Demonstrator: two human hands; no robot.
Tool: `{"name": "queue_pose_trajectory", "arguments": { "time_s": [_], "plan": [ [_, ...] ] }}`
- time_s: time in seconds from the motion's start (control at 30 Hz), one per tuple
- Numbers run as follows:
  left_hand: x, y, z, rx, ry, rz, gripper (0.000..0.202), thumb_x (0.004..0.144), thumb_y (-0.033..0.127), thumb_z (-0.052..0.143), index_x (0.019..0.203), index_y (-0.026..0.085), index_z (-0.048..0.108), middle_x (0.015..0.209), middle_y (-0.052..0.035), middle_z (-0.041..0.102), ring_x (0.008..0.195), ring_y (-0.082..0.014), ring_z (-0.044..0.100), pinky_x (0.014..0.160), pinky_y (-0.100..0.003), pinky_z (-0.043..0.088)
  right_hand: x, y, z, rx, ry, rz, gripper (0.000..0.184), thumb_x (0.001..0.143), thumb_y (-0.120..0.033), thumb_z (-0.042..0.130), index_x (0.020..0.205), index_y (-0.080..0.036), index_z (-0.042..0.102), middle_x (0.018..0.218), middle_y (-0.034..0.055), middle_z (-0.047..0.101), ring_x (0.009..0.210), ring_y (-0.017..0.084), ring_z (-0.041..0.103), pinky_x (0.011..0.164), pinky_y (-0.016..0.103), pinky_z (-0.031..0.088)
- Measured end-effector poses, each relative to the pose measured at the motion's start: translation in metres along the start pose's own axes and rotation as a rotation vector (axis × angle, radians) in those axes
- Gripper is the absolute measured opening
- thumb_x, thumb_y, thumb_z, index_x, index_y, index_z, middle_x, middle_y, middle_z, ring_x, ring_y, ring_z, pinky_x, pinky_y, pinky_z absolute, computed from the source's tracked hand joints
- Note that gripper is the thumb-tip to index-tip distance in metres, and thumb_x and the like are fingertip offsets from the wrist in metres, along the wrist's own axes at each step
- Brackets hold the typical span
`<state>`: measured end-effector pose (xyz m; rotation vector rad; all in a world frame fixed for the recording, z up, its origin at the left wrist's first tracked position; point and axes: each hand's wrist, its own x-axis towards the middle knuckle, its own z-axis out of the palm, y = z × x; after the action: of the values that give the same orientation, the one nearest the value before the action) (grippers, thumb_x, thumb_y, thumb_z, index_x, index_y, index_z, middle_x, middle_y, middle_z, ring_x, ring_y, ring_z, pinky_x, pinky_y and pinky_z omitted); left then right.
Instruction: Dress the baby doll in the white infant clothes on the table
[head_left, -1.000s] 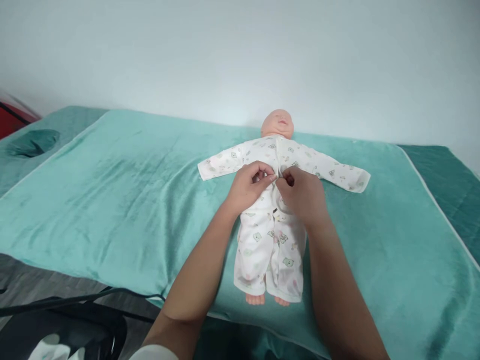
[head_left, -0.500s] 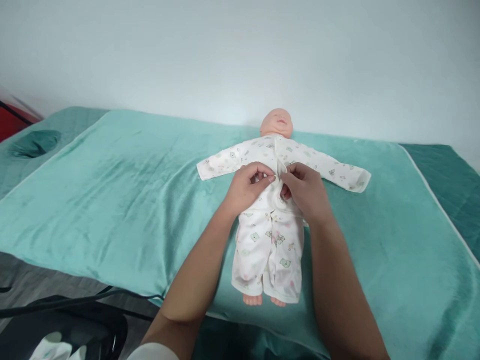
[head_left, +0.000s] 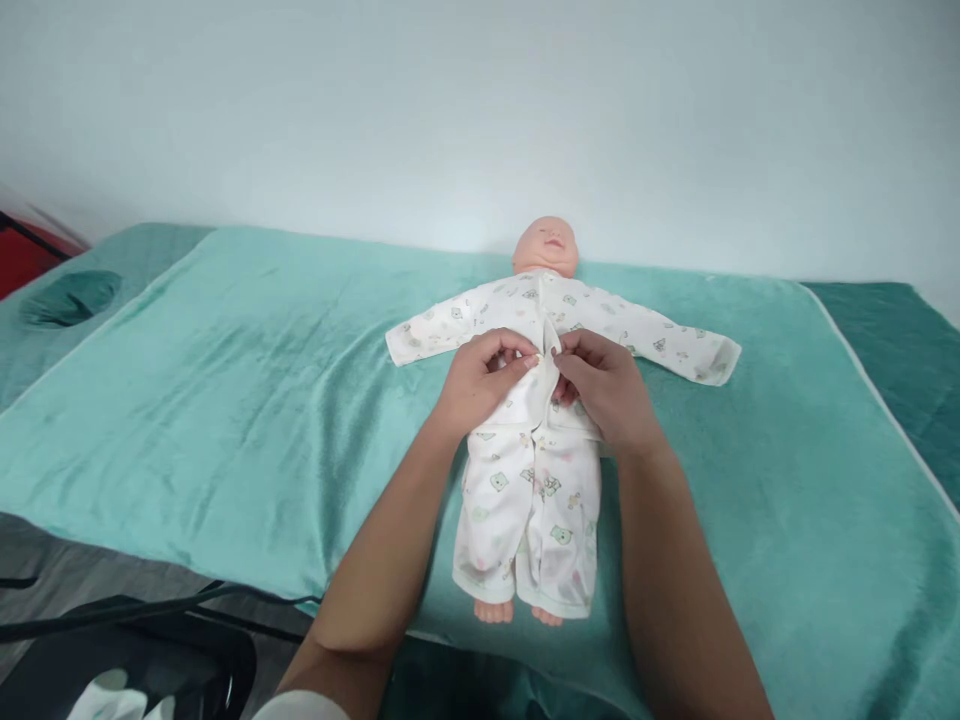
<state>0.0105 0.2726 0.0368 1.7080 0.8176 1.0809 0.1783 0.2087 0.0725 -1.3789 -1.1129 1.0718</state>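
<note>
A baby doll point(head_left: 546, 246) lies on its back, its head toward the wall and its feet toward me. It wears a white printed baby shirt point(head_left: 517, 298) and matching pants point(head_left: 529, 520). My left hand point(head_left: 489, 375) pinches one front edge of the shirt at the doll's middle. Opposite it, my right hand point(head_left: 600, 375) pinches the other front edge, which stands up a little between the fingertips. A small gap separates the two hands. Any button or snap under the fingers is too small to make out. Both long sleeves stretch out sideways.
A teal velvet sheet point(head_left: 225, 400) with some wrinkles covers the bed, which has a hole point(head_left: 71, 298) at the far left. A white wall point(head_left: 450, 120) rises behind. At lower left, black cables point(head_left: 150, 605) run above a dark chair-like object point(head_left: 135, 665) with white cloth on it.
Both hands stay at the shirt front with the edges pinched. The right hand's fingertips have shifted slightly, and the front edge is lifted a bit differently. The whole view has moved a little.
</note>
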Motion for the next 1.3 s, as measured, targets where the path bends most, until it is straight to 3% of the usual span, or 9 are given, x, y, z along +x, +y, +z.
{"name": "queue_pose_trajectory", "arguments": {
  "time_s": [0.5,0.87,1.3],
  "plan": [
    [-0.0014,0.0050,0.0009,-0.027,0.079,-0.038,0.008,0.085,0.031,0.076,0.087,0.023,0.077,0.076,0.0005,0.064,0.069,-0.0119,0.050,0.063,-0.027,0.039,-0.0060,-0.0026,0.0014,-0.131,-0.043,-0.058,0.007,0.083,-0.026,0.067,0.083,-0.022,0.061,0.060,-0.0062,0.057,0.052,0.009,0.053,0.054,0.023,0.044],
    [-0.0004,0.0083,0.0012,0.001,0.030,-0.004,0.006,0.088,0.028,0.072,0.089,0.023,0.076,0.086,-0.0009,0.069,0.075,-0.0129,0.053,0.067,-0.028,0.040,-0.0046,-0.0015,0.0018,-0.053,-0.058,-0.051,0.016,0.081,-0.027,0.071,0.093,-0.021,0.061,0.073,-0.0054,0.058,0.054,0.008,0.054,0.052,0.022,0.045],
    [-0.0005,0.0016,0.0002,-0.039,0.058,-0.048,0.011,0.084,0.034,0.078,0.089,0.024,0.078,0.078,-0.0001,0.066,0.069,-0.0121,0.051,0.064,-0.028,0.040,-0.0048,-0.0006,0.0001,-0.046,-0.094,-0.058,0.017,0.082,-0.026,0.071,0.096,-0.022,0.061,0.077,-0.0054,0.058,0.056,0.007,0.051,0.053,0.023,0.043]
  ]
}}
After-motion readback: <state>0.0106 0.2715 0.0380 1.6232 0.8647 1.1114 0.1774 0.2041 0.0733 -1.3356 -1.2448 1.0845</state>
